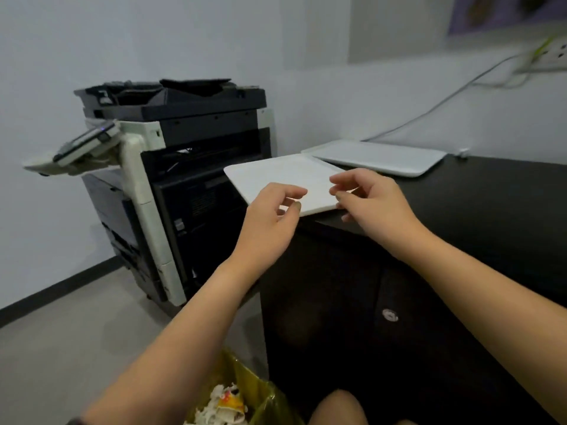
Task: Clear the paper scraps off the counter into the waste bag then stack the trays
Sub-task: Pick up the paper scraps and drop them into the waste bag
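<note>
Two bare forearms reach forward over the corner of a dark, nearly black counter. A flat white rectangular plastic tray lies on the counter's near-left corner, its left part overhanging the edge toward a big black-and-cream office copier.

The left hand is at the near edge of this tray, thumb and fingers curled but apart, not closed on anything; fingertips sit just over the tray's near rim, contact unclear. The right hand hovers at the tray's near-right corner, fingers loosely bent and spread open, thumb over the tray surface, other fingers seemingly below the rim; can't tell if it actually touches. Neither hand clearly grips the tray.

A second white rounded-corner tray lies farther back on the counter, behind and right of the first one; the near tray's far-right corner meets or slightly overlaps its front-left edge. It is well apart from both hands.

A yellow-green translucent waste bag sits low at bottom centre, beneath the left forearm, beside the dark cabinet front. Crumpled white paper scraps with a bit of orange-yellow are inside it. A grey cable runs down the pale wall toward the counter's back edge. Frame is slightly motion-blurred.
</note>
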A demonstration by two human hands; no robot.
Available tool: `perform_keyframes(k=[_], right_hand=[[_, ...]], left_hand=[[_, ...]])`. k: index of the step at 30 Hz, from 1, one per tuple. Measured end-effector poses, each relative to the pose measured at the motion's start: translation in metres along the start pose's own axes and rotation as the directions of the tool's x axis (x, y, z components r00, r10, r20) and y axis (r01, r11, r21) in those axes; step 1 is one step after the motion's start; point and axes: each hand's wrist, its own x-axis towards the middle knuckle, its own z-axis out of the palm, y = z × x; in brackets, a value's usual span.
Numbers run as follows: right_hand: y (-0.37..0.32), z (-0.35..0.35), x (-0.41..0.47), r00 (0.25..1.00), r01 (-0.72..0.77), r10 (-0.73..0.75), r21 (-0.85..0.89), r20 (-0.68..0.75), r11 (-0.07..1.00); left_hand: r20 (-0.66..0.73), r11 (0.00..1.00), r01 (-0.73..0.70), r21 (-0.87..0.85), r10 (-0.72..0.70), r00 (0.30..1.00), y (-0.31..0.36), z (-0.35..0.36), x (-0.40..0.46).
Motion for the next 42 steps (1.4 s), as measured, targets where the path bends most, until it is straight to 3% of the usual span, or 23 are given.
perform_keyframes(k=[6,10,15,19,28,33,38,42], right_hand=[[0.05,-0.092,0.021,0.971,-0.141,0.107,-0.154,-0.212,0.978],[0.096,-0.139,0.034,0.928,-0.257,0.153,-0.285,-0.339,0.923],[0.142,-0.176,0.066,0.853,-0.366,0.211,-0.26,-0.477,0.894],[0.178,-0.197,0.11,0.85,-0.371,0.187,-0.308,-0.492,0.876],[0.262,-0.234,0.227,0.863,-0.382,0.152,-0.428,-0.481,0.819],[0.304,-0.255,0.278,0.916,-0.336,0.125,-0.555,-0.382,0.761],[0.32,-0.261,0.306,0.954,-0.297,0.235,-0.668,-0.184,0.683],[0.318,-0.262,0.304,0.942,-0.33,0.276,-0.669,-0.189,0.667]], left_hand=[[0.195,0.999,-0.046,-0.018,0.048,0.98,0.03,0.088,0.057],[0.247,0.994,-0.059,-0.091,0.08,0.966,0.037,0.157,0.089],[0.327,0.996,-0.041,-0.081,0.065,0.943,0.032,0.237,0.131],[0.381,0.999,-0.025,-0.034,0.036,0.924,0.019,0.287,0.179],[0.349,0.977,-0.188,0.095,0.144,0.926,-0.02,0.367,0.246],[0.276,0.97,-0.18,0.161,0.131,0.952,-0.019,0.384,0.257],[0.28,0.983,-0.141,0.118,0.103,0.954,-0.024,0.381,0.252],[0.27,0.997,-0.064,0.048,0.049,0.962,-0.022,0.377,0.25]])
